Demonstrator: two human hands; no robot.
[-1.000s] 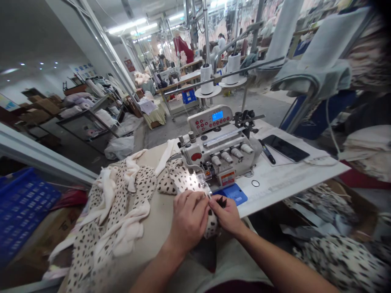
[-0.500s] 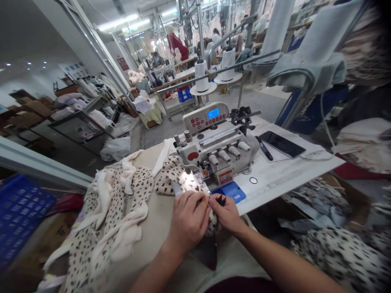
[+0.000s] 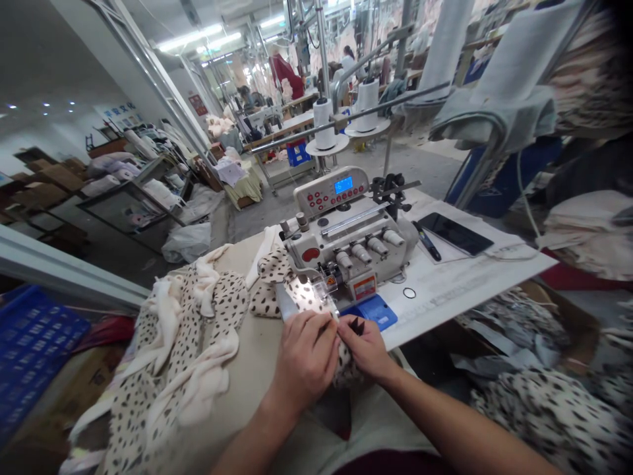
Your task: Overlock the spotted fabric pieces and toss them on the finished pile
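A white sewing machine [image 3: 351,241] with a lit blue display stands at the centre, its lamp shining on spotted cream fabric [image 3: 307,295] under the needle area. My left hand [image 3: 307,356] pinches the near edge of this fabric, just in front of the machine. Close beside it on the right, my right hand [image 3: 364,346] grips the same fabric edge with its fingertips; a dark pointed object [image 3: 357,325] juts out from that hand. The two hands almost touch, and the fabric hangs down between and below them.
Spotted fabric pieces with cream trim [image 3: 190,330] lie on the table at left. A blue crate [image 3: 37,349] is at far left. Right of the machine are a phone [image 3: 455,233] and a cutter [image 3: 429,243]. Thread cones [image 3: 324,124] stand behind; more spotted fabric [image 3: 544,412] is low right.
Both hands keep their hold with hardly any movement. The spotted fabric left of the needle area has shifted and folded up slightly. The view has moved a little.
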